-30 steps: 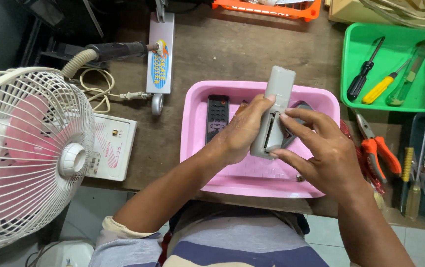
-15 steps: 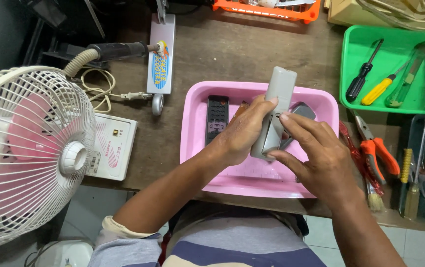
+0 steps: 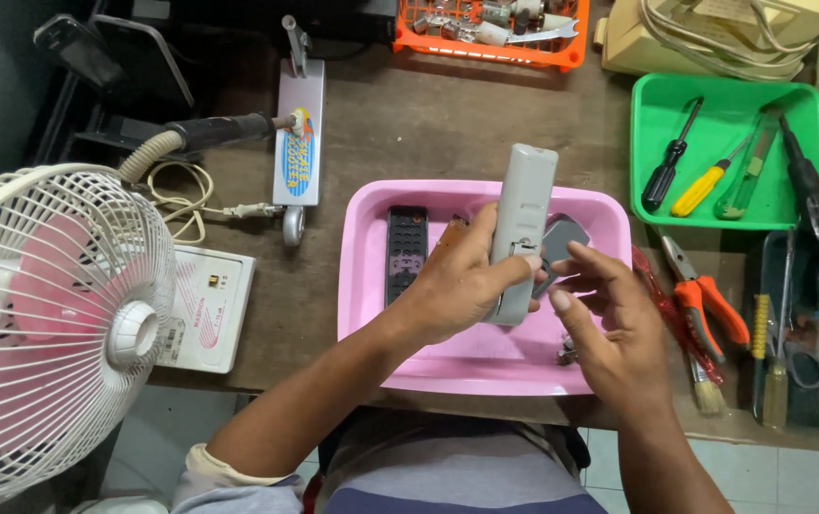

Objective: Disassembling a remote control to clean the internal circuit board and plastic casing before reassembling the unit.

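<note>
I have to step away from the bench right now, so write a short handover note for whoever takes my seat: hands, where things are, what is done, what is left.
Left hand: grips the grey remote upright above the pink tray.
Right hand: open, fingertips beside the remote's lower end, holding nothing that shows.
In the tray: a black remote on the left, a dark grey flat piece behind the grey remote, small parts near the right hand.
Tools: screwdrivers in the green tray; orange-handled pliers right of the pink tray.
Done: grey remote lifted from the tray.
Left: whether its lower cover is off cannot be told; check it.
</note>
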